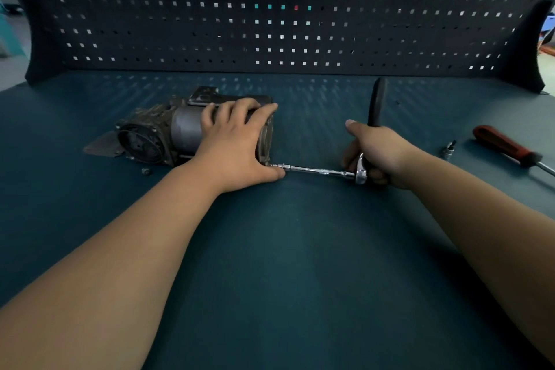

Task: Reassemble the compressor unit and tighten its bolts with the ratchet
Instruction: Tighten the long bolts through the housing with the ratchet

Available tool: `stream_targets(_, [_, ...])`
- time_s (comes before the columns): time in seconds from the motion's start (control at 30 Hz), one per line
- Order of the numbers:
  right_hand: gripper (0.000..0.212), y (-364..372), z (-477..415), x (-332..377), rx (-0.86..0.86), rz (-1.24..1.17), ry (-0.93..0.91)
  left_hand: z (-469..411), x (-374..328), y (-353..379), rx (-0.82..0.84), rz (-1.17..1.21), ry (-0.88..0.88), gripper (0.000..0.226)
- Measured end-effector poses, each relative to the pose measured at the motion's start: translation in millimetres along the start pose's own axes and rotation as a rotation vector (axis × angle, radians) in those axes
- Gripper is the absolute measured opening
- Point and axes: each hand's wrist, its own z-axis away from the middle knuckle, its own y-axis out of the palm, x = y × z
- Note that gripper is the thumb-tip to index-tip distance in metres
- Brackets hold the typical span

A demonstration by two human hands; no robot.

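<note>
The compressor unit (168, 134), a grey metal cylinder with a dark finned head at its left end, lies on its side on the blue bench. My left hand (237, 144) grips its right end, fingers curled over the top and thumb down by the lower corner. My right hand (378, 153) grips the ratchet (374, 105), whose black handle points up and away. From the ratchet's chrome head a long extension bar (315, 170) runs left to a bolt at the unit's lower right corner.
A red-handled screwdriver (504, 146) lies at the right, with a small loose socket (449, 149) beside it. A small bolt (146, 171) sits in front of the unit. A dark pegboard (270, 9) walls off the back of the bench (300, 249).
</note>
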Motion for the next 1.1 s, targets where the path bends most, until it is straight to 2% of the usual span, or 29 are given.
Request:
stream_targets(0.1, [0.070, 0, -1, -3, -0.012, 0.008, -0.016, -1, 0, 1, -0.003, -0.008, 0.002, 0.109])
stream_targets(0.23, [0.054, 0, 13, -13, -0.053, 0.083, -0.290, -1, 2, 1, -0.004, -0.015, 0.000, 0.107])
stream_targets(0.33, [0.040, -9, 28, -17, -0.135, 0.481, -0.669, -2, 1, 2, -0.022, -0.033, -0.001, 0.104])
stream_targets(0.4, [0.028, -16, 35, -15, -0.110, 0.679, -0.925, -2, 1, 3, -0.035, -0.036, -0.003, 0.101])
stream_targets(0.47, [0.015, -18, 41, -10, -0.067, 0.781, -1.056, -2, 2, 4, -0.042, -0.027, -0.006, 0.099])
stream_targets(0.57, [0.011, -17, 48, -6, -0.101, 0.884, -1.115, -2, 2, 5, -0.046, -0.020, -0.010, 0.098])
stream_targets(0.73, [0.018, -15, 48, -6, -0.049, 0.931, -1.079, -2, 1, 5, -0.042, -0.018, -0.008, 0.099])
stream_targets(0.83, [0.014, -12, 41, -12, -0.046, 0.837, -1.066, -3, 2, 4, -0.045, -0.021, -0.005, 0.100])
stream_targets(0.87, [0.014, -10, 37, -15, -0.099, 0.736, -1.006, -3, 2, 4, -0.046, -0.025, -0.004, 0.099])
stream_targets(0.97, [0.021, -7, 22, -18, -0.276, 0.382, -0.672, -3, 1, 5, -0.050, -0.032, -0.004, 0.099])
stream_targets(1.03, [0.024, -4, 16, -19, -0.286, 0.300, -0.575, -4, 1, 5, -0.054, -0.030, -0.008, 0.098])
stream_targets(1.1, [0.026, -4, 14, -15, -0.223, 0.195, -0.460, -4, 1, 5, -0.053, -0.026, -0.011, 0.099])
